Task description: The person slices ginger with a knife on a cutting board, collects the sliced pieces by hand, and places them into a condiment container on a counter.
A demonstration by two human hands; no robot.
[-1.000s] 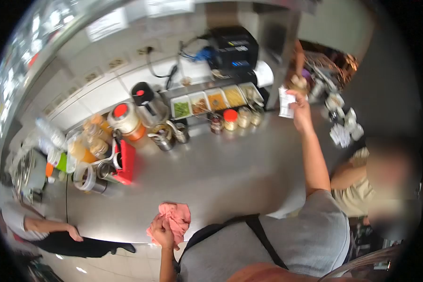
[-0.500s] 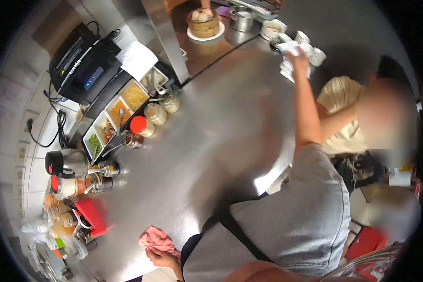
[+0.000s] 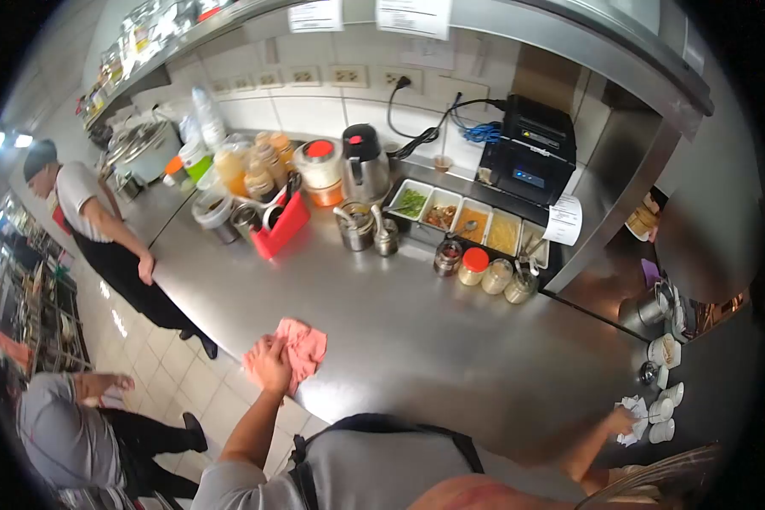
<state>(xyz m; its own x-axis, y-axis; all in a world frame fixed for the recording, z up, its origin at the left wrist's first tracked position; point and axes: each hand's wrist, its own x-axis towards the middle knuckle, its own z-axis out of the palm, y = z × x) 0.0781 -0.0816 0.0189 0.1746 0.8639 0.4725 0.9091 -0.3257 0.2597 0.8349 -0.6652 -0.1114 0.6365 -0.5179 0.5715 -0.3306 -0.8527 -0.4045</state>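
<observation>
Near the front edge of the steel counter (image 3: 382, 323), my left hand (image 3: 270, 365) grips a crumpled pink cloth (image 3: 306, 347), its fingers curled over the cloth's left part. Out at the far right, my right hand (image 3: 619, 422) is at some white paper slips (image 3: 632, 429) beside small white cups (image 3: 660, 410). Its fingers are small and blurred, so whether they hold a slip is not clear.
Food trays (image 3: 472, 223), jars (image 3: 473, 265) and a black printer (image 3: 531, 149) line the back. A red holder (image 3: 282, 228), bottles and a flask (image 3: 365, 166) stand left. Two people (image 3: 89, 212), (image 3: 72, 433) are at the left; a steel pot (image 3: 652, 308) is right.
The view has swung back left after turning right. My right hand has gone from holding a white slip up to the slips by the cups. My left hand has stayed on the cloth.
</observation>
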